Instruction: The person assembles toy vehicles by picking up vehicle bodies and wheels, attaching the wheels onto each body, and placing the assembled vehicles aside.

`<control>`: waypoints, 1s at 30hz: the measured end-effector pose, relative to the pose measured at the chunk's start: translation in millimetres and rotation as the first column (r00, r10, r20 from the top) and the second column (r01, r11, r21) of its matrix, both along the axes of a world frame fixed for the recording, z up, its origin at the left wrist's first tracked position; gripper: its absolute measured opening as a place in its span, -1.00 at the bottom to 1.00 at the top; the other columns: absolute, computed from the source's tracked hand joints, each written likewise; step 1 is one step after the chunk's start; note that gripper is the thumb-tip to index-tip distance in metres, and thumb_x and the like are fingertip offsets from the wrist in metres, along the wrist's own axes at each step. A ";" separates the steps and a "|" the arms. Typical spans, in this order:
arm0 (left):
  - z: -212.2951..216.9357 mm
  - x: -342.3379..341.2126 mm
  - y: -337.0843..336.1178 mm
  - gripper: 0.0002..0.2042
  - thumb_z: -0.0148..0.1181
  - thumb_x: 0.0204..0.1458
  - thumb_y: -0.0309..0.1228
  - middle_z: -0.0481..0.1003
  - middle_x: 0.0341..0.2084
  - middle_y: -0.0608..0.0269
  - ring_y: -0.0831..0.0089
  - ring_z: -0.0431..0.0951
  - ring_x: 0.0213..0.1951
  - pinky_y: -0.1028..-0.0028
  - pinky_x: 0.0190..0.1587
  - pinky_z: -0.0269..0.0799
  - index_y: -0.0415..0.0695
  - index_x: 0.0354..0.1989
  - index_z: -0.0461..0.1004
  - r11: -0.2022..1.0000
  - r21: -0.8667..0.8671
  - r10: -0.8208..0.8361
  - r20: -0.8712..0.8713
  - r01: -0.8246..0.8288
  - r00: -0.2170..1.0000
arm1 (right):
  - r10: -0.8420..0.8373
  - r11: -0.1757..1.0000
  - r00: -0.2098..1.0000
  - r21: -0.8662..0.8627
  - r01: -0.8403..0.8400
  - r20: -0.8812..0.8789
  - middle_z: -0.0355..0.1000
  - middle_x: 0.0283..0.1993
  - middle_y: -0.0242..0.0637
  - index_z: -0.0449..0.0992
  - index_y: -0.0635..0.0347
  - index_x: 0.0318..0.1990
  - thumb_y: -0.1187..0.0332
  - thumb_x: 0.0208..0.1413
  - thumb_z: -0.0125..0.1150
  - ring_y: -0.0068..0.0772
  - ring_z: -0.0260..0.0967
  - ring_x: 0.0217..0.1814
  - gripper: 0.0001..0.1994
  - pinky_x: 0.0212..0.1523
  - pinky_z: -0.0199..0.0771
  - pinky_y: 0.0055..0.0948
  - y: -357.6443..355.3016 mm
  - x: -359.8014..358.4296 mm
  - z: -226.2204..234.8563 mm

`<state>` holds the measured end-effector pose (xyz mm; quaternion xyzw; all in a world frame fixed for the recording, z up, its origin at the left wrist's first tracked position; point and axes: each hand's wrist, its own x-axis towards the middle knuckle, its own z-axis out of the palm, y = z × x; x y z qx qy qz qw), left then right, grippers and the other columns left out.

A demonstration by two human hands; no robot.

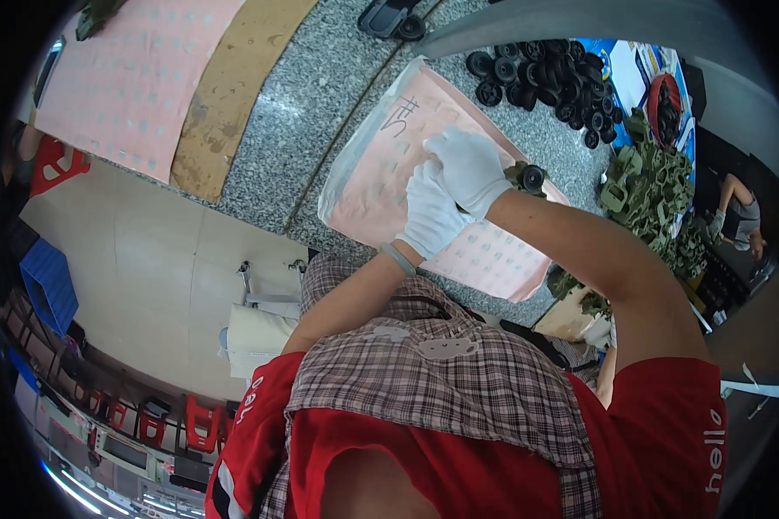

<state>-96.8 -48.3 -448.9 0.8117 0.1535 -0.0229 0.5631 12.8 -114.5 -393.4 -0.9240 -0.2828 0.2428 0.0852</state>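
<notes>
Over a pink padded sheet [485,259] my two white-gloved hands meet. My left hand [433,212] is closed, its fingers pressed up against the other glove. Closed as well, my right hand [469,164] lies just above and to the right of it. A green toy vehicle part [515,176] with a black wheel [532,178] sticks out on the right side of my right hand. A sliver of green also shows between the gloves. Most of this part is hidden by my hands, as are my fingertips.
A heap of black toy wheels [541,78] lies at the back right of the speckled stone table [268,112]. Many green camouflage parts [645,186] are piled at the right. A dark toy piece [389,19] sits at the back. Another person [740,216] is at far right.
</notes>
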 end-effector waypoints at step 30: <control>31.5 34.2 106.1 -0.19 -0.22 0.27 0.41 0.61 -0.45 0.11 0.16 0.69 -0.39 0.30 -0.28 0.67 0.01 0.45 0.26 0.699 -0.687 -0.550 -0.695 -0.199 0.464 | -0.433 0.900 0.870 0.171 0.401 0.234 0.56 0.01 0.00 0.59 0.14 0.07 0.07 0.21 0.30 0.11 0.57 0.05 -0.59 0.07 0.58 -0.05 -76.0 67.2 -10.6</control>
